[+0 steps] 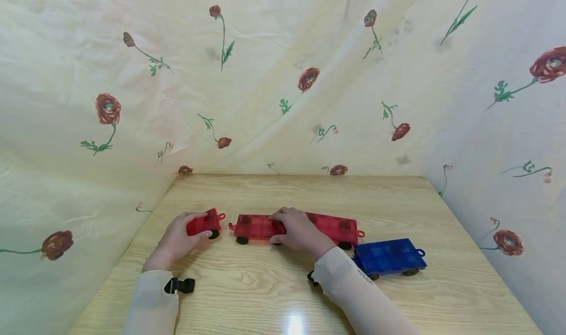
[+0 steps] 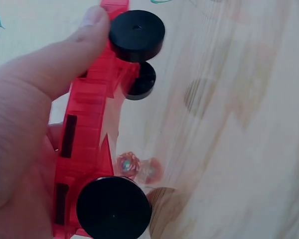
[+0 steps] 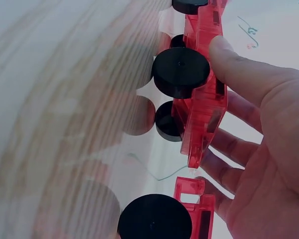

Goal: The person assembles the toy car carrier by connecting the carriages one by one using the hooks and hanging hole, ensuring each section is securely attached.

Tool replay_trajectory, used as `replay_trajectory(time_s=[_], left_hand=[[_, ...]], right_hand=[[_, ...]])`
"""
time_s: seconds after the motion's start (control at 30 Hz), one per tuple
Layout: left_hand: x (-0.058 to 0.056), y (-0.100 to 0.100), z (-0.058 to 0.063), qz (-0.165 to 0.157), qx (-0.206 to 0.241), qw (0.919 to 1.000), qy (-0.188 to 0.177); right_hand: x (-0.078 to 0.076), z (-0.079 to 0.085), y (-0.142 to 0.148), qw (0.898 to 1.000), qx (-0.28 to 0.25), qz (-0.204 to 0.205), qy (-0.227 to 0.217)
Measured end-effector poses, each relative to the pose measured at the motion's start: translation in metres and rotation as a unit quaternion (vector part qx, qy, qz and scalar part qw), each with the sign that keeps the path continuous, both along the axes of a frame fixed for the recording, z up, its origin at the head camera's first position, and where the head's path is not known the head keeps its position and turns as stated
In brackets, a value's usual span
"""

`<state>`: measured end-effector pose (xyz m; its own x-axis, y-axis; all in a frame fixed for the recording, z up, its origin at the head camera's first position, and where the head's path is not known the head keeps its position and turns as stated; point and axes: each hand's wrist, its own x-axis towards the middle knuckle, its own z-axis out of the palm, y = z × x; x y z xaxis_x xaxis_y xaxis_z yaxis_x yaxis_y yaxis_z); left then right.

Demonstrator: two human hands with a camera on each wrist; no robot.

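At the left of the head view, my left hand grips a red translucent toy wagon with black wheels and a ring at its right end. The thumb lies along the near side of that wagon in the left wrist view. Right of it, across a small gap, stands a second red wagon with a hook facing left. My right hand holds this one by its right end, thumb on the near side and fingers behind. A third red wagon is partly hidden behind the right hand; whether the two are coupled I cannot tell.
A blue toy wagon stands to the right, nearer the front, its left end partly covered by the right sleeve. All stand on a wooden table. Flowered cloth hangs behind and at both sides.
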<state>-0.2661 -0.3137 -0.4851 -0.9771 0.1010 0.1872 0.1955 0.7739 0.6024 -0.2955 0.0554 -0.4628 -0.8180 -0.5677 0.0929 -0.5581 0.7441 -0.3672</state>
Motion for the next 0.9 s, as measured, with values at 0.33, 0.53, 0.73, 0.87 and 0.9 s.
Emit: replay_trajectory(time_s=[0.33, 0.53, 0.73, 0.87, 0.9], left_hand=[[-0.0012, 0.0018, -0.0024, -0.003, 0.032, 0.9995, 0.006], [-0.0015, 0.0035, -0.0028, -0.003, 0.038, 0.9993, 0.003], [-0.0021, 0.0050, -0.0024, -0.011, 0.041, 0.9991, 0.008], [-0.0028, 0.0058, -0.0035, -0.017, 0.043, 0.9989, 0.009], [-0.0030, 0.0061, -0.0039, -0.018, 0.045, 0.9988, 0.009]], right_hand=[[-0.0002, -0.0005, 0.0012, 1.000, -0.020, 0.003, -0.023], [-0.0022, -0.0026, 0.0020, 0.999, -0.020, 0.009, -0.028], [-0.0014, -0.0013, 0.0026, 0.999, -0.015, 0.007, -0.030], [0.0002, 0.0016, 0.0023, 1.000, -0.011, 0.007, -0.027], [0.0003, 0.0021, 0.0021, 1.000, -0.010, 0.006, -0.027]])
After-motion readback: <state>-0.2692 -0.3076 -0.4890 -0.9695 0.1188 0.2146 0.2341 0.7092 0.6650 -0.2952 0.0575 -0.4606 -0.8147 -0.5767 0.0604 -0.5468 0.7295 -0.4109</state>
